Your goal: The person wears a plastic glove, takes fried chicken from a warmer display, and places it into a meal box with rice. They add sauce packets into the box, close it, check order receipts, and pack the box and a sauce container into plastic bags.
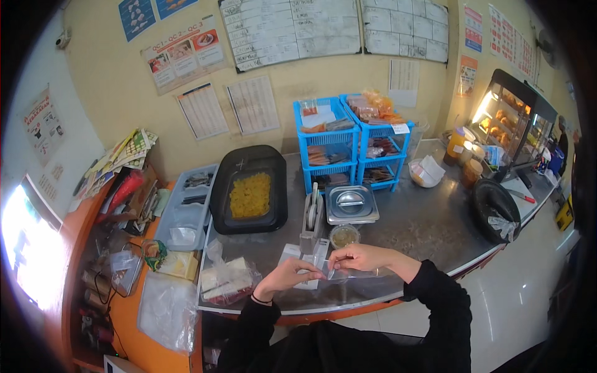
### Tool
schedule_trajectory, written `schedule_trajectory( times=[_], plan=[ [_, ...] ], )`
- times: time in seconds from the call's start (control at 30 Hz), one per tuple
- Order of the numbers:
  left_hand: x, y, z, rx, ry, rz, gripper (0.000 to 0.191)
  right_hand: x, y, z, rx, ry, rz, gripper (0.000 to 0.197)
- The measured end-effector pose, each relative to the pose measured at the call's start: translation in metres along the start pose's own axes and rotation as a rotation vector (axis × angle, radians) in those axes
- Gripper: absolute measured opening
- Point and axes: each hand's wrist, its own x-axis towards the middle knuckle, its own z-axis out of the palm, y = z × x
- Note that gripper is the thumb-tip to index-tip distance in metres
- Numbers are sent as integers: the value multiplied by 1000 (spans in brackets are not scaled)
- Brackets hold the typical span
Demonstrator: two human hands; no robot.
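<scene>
My left hand (291, 276) and my right hand (361, 258) come close together above the front of the steel counter. Between them, the fingertips of both pinch a small clear plastic bag (345, 273). Its outline is hard to make out against the metal. Just past the hands stands a narrow grey device (309, 226), seemingly an impulse sealer, with a white part (305, 282) partly under my left fingers. Beyond my right hand sits a clear round tub (344, 237) of greenish-yellow food. A stainless steel pan with a lid (352, 205) is behind it.
Left of the sealer lie a plastic-wrapped stack (226, 279) and a black tray of yellow food (248, 189). Blue tiered baskets (329, 135) with packets stand against the wall. A black mortar (495, 210) and a knife (521, 196) are on the right, before a lit food warmer (506, 121).
</scene>
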Motion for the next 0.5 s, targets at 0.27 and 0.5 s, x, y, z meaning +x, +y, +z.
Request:
schedule_trajectory(
  times=[0.27,0.5],
  plan=[
    [13,-103,60,-757,462,-324,22,-7,16,41,-591,752,-41,31],
    [16,-126,78,-1177,399,-165,14,4,45,82,-327,801,76,35]
  ],
)
